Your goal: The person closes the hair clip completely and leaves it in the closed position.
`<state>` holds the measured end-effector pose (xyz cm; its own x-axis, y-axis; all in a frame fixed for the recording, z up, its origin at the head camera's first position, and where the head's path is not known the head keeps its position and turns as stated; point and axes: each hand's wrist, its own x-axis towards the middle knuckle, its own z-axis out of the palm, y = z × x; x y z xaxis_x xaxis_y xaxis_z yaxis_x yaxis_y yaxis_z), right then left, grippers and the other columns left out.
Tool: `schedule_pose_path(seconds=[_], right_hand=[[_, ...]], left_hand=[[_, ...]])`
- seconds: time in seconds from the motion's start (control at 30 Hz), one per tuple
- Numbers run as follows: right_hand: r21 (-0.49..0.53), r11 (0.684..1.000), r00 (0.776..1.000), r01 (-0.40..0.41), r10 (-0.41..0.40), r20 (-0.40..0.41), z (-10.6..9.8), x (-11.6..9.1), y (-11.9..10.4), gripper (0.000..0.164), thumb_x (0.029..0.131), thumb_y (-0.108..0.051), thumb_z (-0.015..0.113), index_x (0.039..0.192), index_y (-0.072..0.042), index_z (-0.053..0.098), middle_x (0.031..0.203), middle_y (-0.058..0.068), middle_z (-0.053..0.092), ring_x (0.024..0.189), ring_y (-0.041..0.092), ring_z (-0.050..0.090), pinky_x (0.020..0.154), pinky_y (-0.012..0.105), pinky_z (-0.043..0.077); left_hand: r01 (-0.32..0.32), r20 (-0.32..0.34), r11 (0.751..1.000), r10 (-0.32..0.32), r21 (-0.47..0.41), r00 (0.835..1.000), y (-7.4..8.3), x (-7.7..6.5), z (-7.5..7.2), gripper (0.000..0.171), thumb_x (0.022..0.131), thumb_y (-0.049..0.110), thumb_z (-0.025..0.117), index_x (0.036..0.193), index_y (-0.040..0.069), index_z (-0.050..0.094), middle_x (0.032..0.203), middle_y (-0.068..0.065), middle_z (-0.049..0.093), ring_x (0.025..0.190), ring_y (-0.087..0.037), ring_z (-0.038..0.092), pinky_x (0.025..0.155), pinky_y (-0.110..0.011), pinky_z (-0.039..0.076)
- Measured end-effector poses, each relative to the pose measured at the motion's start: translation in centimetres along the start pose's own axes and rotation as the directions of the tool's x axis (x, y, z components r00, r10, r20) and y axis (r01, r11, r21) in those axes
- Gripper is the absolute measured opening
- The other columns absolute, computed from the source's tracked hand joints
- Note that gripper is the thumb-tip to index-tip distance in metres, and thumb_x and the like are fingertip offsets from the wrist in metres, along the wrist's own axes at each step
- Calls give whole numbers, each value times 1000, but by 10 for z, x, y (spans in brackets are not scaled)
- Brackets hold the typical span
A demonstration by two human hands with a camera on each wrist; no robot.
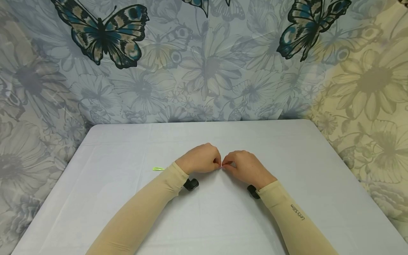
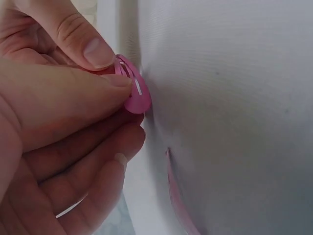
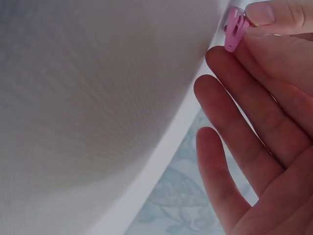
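Between the fingertips of both hands is a small pink snap hair clip [image 2: 139,100], a teardrop shape with a slot along its middle. My left hand [image 1: 201,158] pinches it, with the thumb across one end in the left wrist view. My right hand [image 1: 246,167] pinches it too; the right wrist view shows the clip [image 3: 234,34] at the thumb tip, with the other fingers [image 3: 239,122] extended below. In the head view the fingertips nearly meet and mostly hide the clip. A second, narrow pink item [image 2: 180,200] lies on the white surface in the left wrist view.
A yellow-green clip-like item [image 1: 158,169] lies on the white table [image 1: 204,219] beside the left forearm, which may cover part of it. Black wrist cameras [image 1: 191,184] sit under the sleeves. A cloth [image 1: 210,71] with butterflies and flowers hangs behind the table.
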<state>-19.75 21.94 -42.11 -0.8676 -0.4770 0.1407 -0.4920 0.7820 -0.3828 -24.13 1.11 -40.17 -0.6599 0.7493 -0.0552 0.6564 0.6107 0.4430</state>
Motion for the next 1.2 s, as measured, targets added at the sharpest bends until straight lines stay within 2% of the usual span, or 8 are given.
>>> schedule_pose_path(seconds=[0.47, 0.87, 1.2], right_hand=[[4, 1000, 1000, -17, 17, -10, -1, 1, 1, 5, 97, -18, 82, 99, -19, 85, 97, -9, 81, 93, 14, 75, 86, 40, 61], [10, 1000, 1000, -24, 24, -12, 0, 1, 1, 4, 97, -20, 81, 99, -18, 85, 97, -11, 81, 93, 13, 75, 86, 39, 60], [7, 1000, 1000, -23, 23, -9, -1, 0, 1, 5, 97, -21, 81, 100, -18, 85, 97, -10, 81, 94, 15, 75, 86, 40, 60]], left_hand=[[28, -30, 999, -27, 29, 999, 0, 1, 4, 11, 99, 16, 78, 91, 16, 85, 84, 8, 75, 76, -8, 61, 71, -24, 52], [26, -60, 998, -23, 62, 998, -1, 3, 7, 12, 98, 13, 78, 88, 14, 85, 84, 7, 76, 78, -9, 62, 75, -26, 53], [71, -91, 994, -64, 81, 994, 5, 2, 8, 18, 96, 12, 76, 80, 15, 82, 76, 7, 72, 70, -8, 58, 67, -24, 50]])
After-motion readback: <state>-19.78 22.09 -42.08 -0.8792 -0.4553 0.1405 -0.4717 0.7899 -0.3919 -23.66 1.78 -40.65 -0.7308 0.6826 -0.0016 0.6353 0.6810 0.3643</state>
